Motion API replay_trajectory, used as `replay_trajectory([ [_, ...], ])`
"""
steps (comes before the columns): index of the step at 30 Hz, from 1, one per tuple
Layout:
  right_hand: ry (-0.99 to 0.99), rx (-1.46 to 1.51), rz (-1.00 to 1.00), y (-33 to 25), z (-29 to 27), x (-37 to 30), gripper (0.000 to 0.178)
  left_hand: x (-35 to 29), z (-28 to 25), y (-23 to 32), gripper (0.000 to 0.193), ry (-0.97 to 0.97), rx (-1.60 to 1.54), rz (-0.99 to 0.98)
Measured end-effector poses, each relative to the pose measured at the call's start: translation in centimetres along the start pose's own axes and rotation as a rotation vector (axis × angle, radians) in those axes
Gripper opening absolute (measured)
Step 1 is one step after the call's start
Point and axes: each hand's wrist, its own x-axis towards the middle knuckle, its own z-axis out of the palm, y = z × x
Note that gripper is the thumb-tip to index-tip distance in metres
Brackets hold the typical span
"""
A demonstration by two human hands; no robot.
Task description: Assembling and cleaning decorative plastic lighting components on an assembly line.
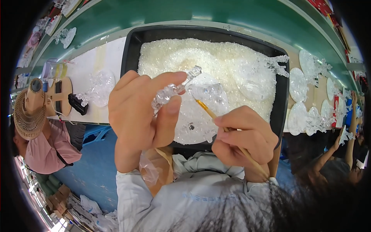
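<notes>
My left hand (133, 112) is closed, pinching a clear knobbly figure piece (166, 96) between thumb and forefinger above the tray. In my right hand (247, 137) is a thin paintbrush (205, 106) with a wooden handle and yellowish bristles. Its tip points up and left, close to the piece; whether they touch I cannot tell. Below both hands, a black tray (285, 112) holds clear granules (166, 52). A transparent rounded part (210, 96) lies on the granules behind the brush. At the tray's right, a clear disc with a branching figure (276, 63) rests on them.
Several clear discs with figures (297, 118) stand on the table to the right. Left of the tray lie another clear disc (101, 89), a black object (78, 104) and a jar (52, 70). A beige fan (35, 86) stands near a person in pink (54, 152). Other people work at right.
</notes>
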Motion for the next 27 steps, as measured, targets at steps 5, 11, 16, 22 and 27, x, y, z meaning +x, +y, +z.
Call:
replay_trajectory([
  [5, 0.057, -0.026, -0.019, -0.1, -0.2, -0.3, 0.029, -0.4, 0.2, 0.3, 0.023, 0.037, 0.023, -0.098],
  [11, -0.017, -0.022, -0.079, 0.8, 0.2, 0.0, 0.030, -0.3, 0.3, 0.6, 0.024, 0.045, 0.081, -0.188],
  [16, 0.007, -0.032, -0.016, 0.3, 0.1, 0.0, 0.027, -0.6, 0.6, 0.7, 0.025, 0.067, 0.069, -0.222],
  [22, 0.022, -0.001, -0.005, 0.1, 0.0, 0.2, 0.024, -0.4, 0.4, 0.7, 0.026, 0.049, 0.086, -0.198],
  [27, 0.034, -0.089, -0.042, 0.5, 0.6, 0.5, 0.024, -0.4, 0.5, 0.7, 0.026, 0.073, 0.087, -0.165],
])
